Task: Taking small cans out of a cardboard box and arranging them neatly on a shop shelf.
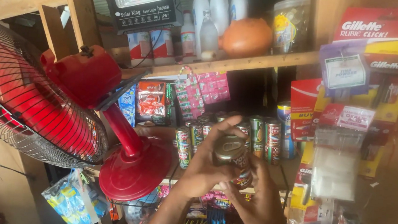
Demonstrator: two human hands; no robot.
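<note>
While both hands meet in front of the lower shelf (294,171), they hold one small tin can (232,153) between them. The left hand (206,163) wraps the can from the left side — its fingers (229,125) arch over the ring-pull lid, and its grip is clenched on the can. The right hand (256,198) supports the can from below and from the right; its grip is likewise closed around the can body. The can tilts, lid toward the camera, just in front of a row of similar cans (259,134) that stands on the lower shelf.

Surroundings:
- A red fan (84,75) with a wire guard (23,92) fills the left side; its round red base (134,169) sits just beside the left forearm.
- An upper wooden shelf (241,63) carries white bottles (217,8), a brown rounded object (246,37) and a clear jar (290,24).
- Pink sachet strips (205,91) hang below the upper shelf.
- Carded goods in red and yellow packaging (382,41) and small clear bags (335,172) hang at the right — well apart from the hands.
</note>
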